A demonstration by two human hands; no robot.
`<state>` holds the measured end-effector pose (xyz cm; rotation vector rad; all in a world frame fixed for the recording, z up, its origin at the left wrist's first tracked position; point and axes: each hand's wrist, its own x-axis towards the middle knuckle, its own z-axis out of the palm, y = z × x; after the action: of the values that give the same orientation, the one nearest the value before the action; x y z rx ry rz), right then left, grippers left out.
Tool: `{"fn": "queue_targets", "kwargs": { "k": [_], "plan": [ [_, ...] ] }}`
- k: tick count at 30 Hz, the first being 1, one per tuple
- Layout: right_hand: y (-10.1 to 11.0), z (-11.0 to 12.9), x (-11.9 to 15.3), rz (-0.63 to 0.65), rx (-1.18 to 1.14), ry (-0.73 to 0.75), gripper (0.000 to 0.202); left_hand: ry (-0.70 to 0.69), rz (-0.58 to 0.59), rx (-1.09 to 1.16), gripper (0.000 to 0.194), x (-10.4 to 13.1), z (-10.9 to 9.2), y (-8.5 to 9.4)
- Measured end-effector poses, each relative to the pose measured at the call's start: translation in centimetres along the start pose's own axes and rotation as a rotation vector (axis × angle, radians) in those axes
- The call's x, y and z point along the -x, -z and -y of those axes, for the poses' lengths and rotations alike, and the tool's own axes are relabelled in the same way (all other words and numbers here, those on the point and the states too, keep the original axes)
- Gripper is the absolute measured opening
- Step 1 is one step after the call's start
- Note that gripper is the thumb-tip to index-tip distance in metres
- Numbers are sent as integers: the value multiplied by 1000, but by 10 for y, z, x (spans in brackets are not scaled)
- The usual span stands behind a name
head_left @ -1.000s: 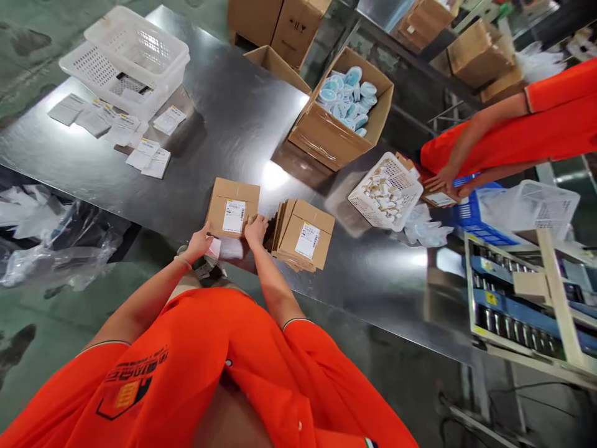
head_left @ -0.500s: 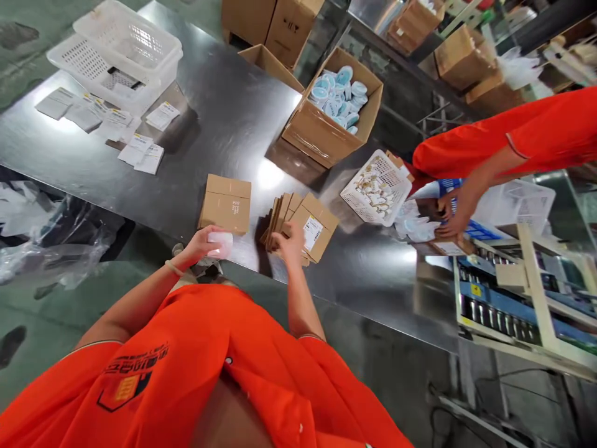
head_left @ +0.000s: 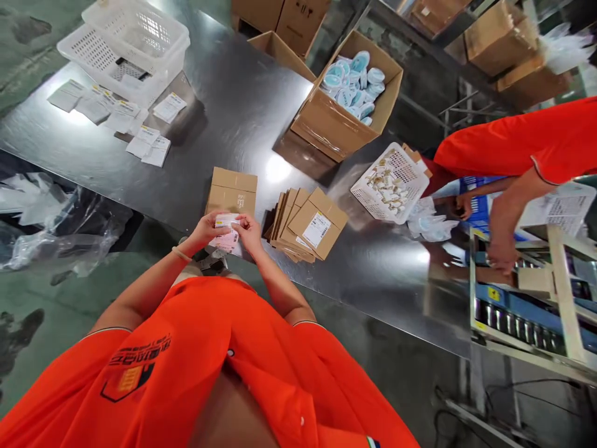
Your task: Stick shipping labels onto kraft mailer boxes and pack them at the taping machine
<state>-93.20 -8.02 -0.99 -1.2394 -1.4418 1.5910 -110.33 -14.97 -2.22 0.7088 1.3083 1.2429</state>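
Observation:
My left hand (head_left: 208, 231) pinches the left side of a small stack of pinkish-white labels (head_left: 227, 236). On the right side of the same labels, the fingers of my right hand (head_left: 248, 231) are closed at the upper edge. Just beyond my hands lies a flat brown carton stack (head_left: 232, 190). To its right, several folded cartons (head_left: 297, 225) are fanned out, and the top one carries a white label (head_left: 316, 229). Both carton groups rest on the metal table (head_left: 219, 112).
A large box (head_left: 321, 124) holds blue-and-white round packs. Beside it are a white basket (head_left: 413, 186) with small pieces and clear plastic bags (head_left: 431, 221). White crates (head_left: 172, 56) and label stacks (head_left: 148, 142) sit at left. A person's arms (head_left: 508, 211) work at right.
My right hand has left the fanned cartons and moved left to the labels in my left hand. The other person's hands have moved toward the rack. The whole view has shifted slightly.

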Motion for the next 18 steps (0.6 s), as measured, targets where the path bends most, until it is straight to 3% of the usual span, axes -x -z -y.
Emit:
{"fn": "queue_targets", "kwargs": {
  "k": [2, 6, 12, 15, 18],
  "plan": [
    [-2, 2, -3, 27, 31, -31, 19, 16, 33, -18, 87, 1, -1, -1],
    [-4, -4, 2, -17, 144, -62, 12, 61, -60, -61, 77, -5, 2, -5],
    [-4, -15, 14, -120, 451, 137, 15, 116, -167, -102, 65, -8, 18, -9],
    [3, -8, -17, -198, 582, 197, 14, 241, -77, -18, 60, 0, 37, -4],
    [8, 0, -74, -220, 685, 177, 10, 364, -24, 70, 57, 11, 62, -7]
  ]
}}
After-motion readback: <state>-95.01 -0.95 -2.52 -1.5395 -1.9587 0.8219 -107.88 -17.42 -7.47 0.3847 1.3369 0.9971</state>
